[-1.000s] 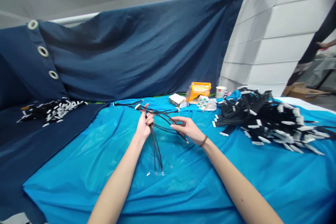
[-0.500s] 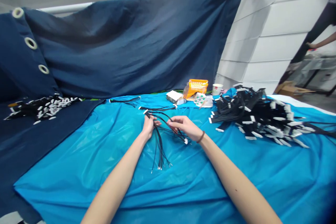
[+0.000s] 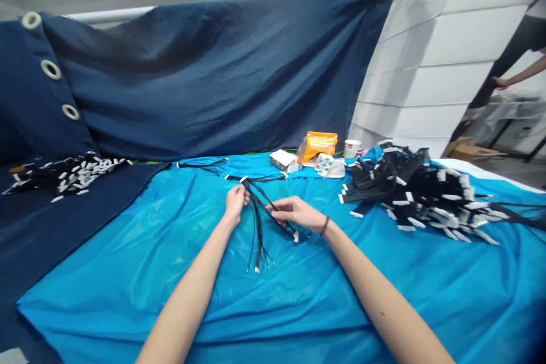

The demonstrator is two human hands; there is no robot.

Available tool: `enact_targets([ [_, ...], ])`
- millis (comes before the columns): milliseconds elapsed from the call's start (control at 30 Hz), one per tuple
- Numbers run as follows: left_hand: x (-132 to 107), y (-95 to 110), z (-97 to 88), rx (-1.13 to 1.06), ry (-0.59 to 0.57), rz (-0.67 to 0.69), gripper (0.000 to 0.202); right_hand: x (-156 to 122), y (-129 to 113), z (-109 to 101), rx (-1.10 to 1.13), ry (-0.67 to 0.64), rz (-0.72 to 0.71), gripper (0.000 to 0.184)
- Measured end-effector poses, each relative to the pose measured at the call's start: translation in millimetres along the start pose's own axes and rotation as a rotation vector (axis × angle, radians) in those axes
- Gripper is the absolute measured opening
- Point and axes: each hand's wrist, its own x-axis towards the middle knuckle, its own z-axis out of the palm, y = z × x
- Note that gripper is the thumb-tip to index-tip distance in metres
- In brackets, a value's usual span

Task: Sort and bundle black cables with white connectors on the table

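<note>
A black wire harness (image 3: 256, 222) hangs between my hands, a white connector at its upper end and loose strands with small pale tips fanning out below. My left hand (image 3: 236, 203) is closed, its fingertips at the harness just under that connector. To the right, my right hand (image 3: 298, 213) pinches a group of the black wires that slants down to a second white connector (image 3: 296, 236). The right fingertips partly cover those wires. Just beyond my hands another black harness (image 3: 267, 177) lies on the blue cloth (image 3: 170, 256).
A large heap of black cables with white connectors (image 3: 409, 187) lies right. A smaller heap (image 3: 81, 173) sits left on dark cloth. Behind are a harness (image 3: 205, 165), an orange pouch (image 3: 318, 147), a paper cup (image 3: 352, 148) and white boxes (image 3: 447, 85). Another person's arm (image 3: 524, 72) shows far right.
My left hand has shifted slightly left and its spread fingers have curled in. The right hand and its wires have dropped a little, and the wires between the hands run straighter.
</note>
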Motion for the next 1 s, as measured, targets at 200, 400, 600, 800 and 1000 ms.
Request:
enact_targets([
  [200,-5,9,5.3,-0.344,-0.096,-0.128,0.014,0,5,1,-0.001,-0.102,0.033,0.044],
  [400,-5,12,3.4,-0.393,-0.02,-0.126,0.033,-6,-13,2,0.261,0.007,-0.002,0.076],
  [600,-4,9,3.3,-0.385,-0.084,-0.14,0.034,-7,-19,-7,0.505,0.141,-0.126,0.023],
  [800,-3,10,1.8,-0.441,-0.088,-0.199,0.024,-6,-21,-11,0.479,0.35,-0.273,0.021],
  [1000,-5,12,-0.4,-0.344,-0.152,-0.223,0.033,-6,-21,-14,0.275,0.389,-0.384,0.05],
])
